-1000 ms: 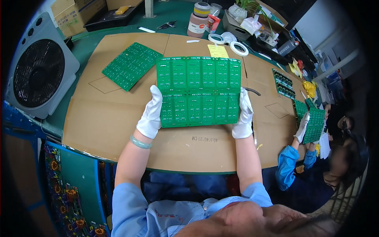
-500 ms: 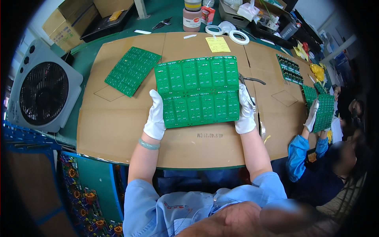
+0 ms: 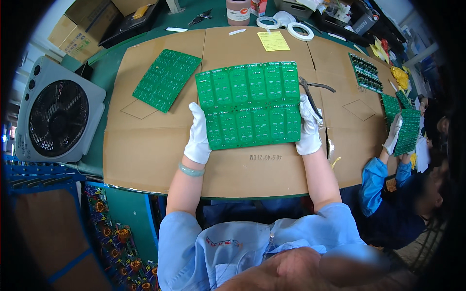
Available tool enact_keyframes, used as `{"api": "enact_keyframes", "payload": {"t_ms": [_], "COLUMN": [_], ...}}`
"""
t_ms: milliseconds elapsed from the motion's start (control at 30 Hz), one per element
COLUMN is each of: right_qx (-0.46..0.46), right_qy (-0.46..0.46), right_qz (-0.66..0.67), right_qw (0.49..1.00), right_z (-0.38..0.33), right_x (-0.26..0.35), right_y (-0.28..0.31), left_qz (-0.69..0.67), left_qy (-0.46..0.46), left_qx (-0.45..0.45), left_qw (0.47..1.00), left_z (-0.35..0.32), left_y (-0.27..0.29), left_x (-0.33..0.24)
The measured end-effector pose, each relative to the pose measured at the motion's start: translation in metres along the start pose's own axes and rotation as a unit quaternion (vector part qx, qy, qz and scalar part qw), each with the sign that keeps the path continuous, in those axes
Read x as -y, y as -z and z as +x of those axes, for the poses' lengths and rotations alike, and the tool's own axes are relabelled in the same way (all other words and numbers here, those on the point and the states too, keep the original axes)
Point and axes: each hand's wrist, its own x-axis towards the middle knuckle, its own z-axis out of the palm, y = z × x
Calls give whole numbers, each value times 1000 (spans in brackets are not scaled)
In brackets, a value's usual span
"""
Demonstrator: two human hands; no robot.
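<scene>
A large green circuit board panel point(image 3: 250, 104), divided into rows of small sections, is held up between my two white-gloved hands above the cardboard. My left hand point(image 3: 198, 136) grips its left edge with the thumb pointing up; the other fingers are hidden behind the board. On the right edge, my right hand point(image 3: 309, 126) is closed on the same panel, fingers partly hidden. Just beyond that hand lies a pair of cutting pliers point(image 3: 313, 94). Another green circuit board point(image 3: 166, 80) rests flat and slanted on the cardboard at the far left.
A grey box fan point(image 3: 57, 114) stands at the left. White tape rolls point(image 3: 300, 31), a yellow paper slip point(image 3: 274, 41) and a pink jar point(image 3: 238, 12) lie across the back. At right, a co-worker's gloved hand point(image 3: 393, 133) holds another green board point(image 3: 407, 131). Populated boards point(image 3: 116, 242) sit at lower left.
The whole view has shifted slightly, moving the scene a little right and upward. My hands still hold the panel in nearly the same pose.
</scene>
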Motion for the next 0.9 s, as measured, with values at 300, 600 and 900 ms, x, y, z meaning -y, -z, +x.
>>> {"api": "enact_keyframes", "payload": {"t_ms": [300, 600, 900], "right_qx": [-17, -8, -18], "right_qy": [-24, -37, -26], "right_qz": [15, 48, 19], "right_qw": [999, 998, 999], "right_z": [1, 4, 2], "right_x": [-3, -1, -2], "right_y": [5, 6, 5], "left_qz": [-33, -115, -72], "left_qy": [-34, -3, -13], "left_qx": [-1, 68, 46], "left_qw": [999, 991, 996], "left_z": [4, 3, -2], "left_y": [0, 15, 4], "left_x": [2, 5, 1]}}
